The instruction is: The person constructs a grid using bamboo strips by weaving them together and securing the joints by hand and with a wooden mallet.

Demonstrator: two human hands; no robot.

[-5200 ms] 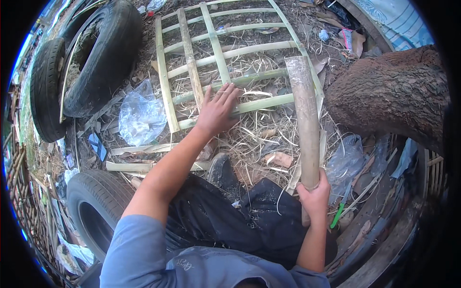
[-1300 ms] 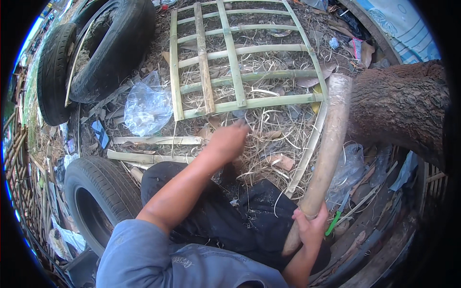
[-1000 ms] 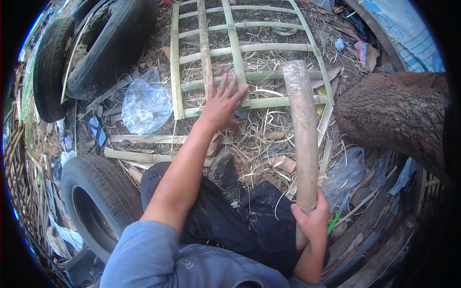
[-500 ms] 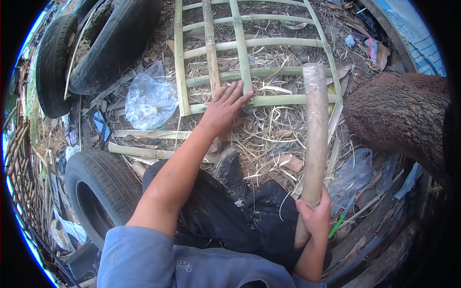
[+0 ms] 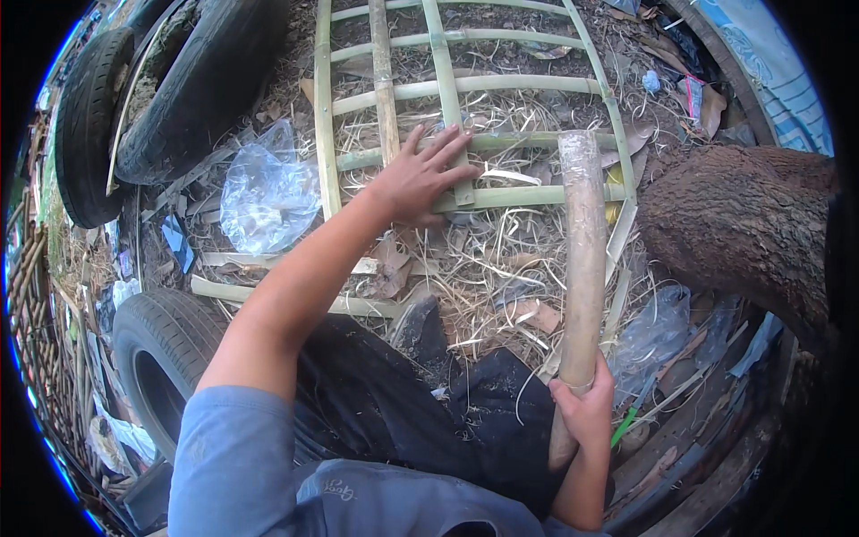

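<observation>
A lattice of flat, pale green bamboo strips (image 5: 488,84) lies on the ground ahead of me, crossed lengthwise and crosswise. My left hand (image 5: 422,179) is spread over its near end, palm down with fingers apart, covering the lower ends of two lengthwise strips and part of the nearest cross strips. In my right hand (image 5: 586,404) is a thick, pale bamboo pole (image 5: 583,259), gripped near its lower end beside my right thigh. The pole stands up from there, and its top overlaps the lattice's near right corner in view. Whether they touch I cannot tell.
A rough tree trunk (image 5: 738,228) leans in on the right. Tyres stand at the left: a nearer tyre (image 5: 165,358) and a larger far tyre (image 5: 201,94). Clear plastic (image 5: 271,192), loose bamboo shavings (image 5: 501,295) and a split bamboo piece (image 5: 349,306) lie about.
My left hand has shifted slightly forward along the lattice, its fingers spreading wider. The pole's top sits a little lower in view; my right hand keeps its grip.
</observation>
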